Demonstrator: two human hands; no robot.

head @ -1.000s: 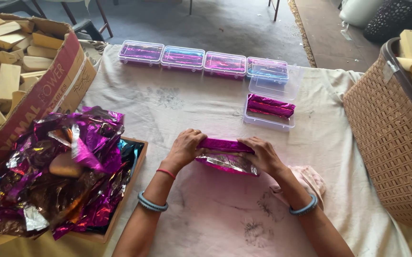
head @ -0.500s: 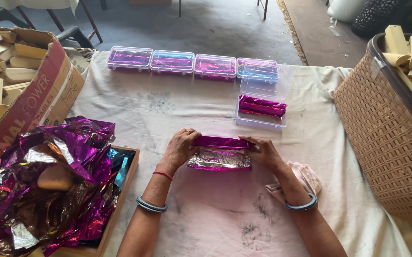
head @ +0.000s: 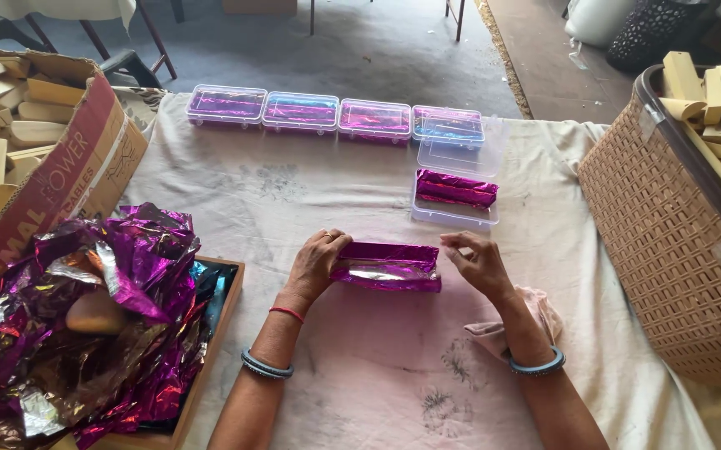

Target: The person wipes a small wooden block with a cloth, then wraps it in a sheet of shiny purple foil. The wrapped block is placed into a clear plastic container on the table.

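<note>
Purple foil covers the long wrapped bar (head: 387, 265) lying crosswise on the cloth-covered table (head: 294, 192), at the centre of the view. At the bar's nine o'clock end the left hand (head: 317, 265) arches over it, wrist low, fingers curled down and pressing the foil end, so it grips that end. At the bar's three o'clock end the right hand (head: 475, 262) is held just beside it, fingers bent and pinched narrow toward the foil; whether they touch it I cannot tell. Both forearms come up from six o'clock, each with a blue bangle.

At one o'clock from the bar an open clear box (head: 454, 204) holds another wrapped piece. Four closed clear boxes (head: 327, 112) line up at twelve o'clock. Crumpled foil sheets (head: 102, 333) fill a tray at eight o'clock, and a woven basket (head: 668, 250) stands at three o'clock.
</note>
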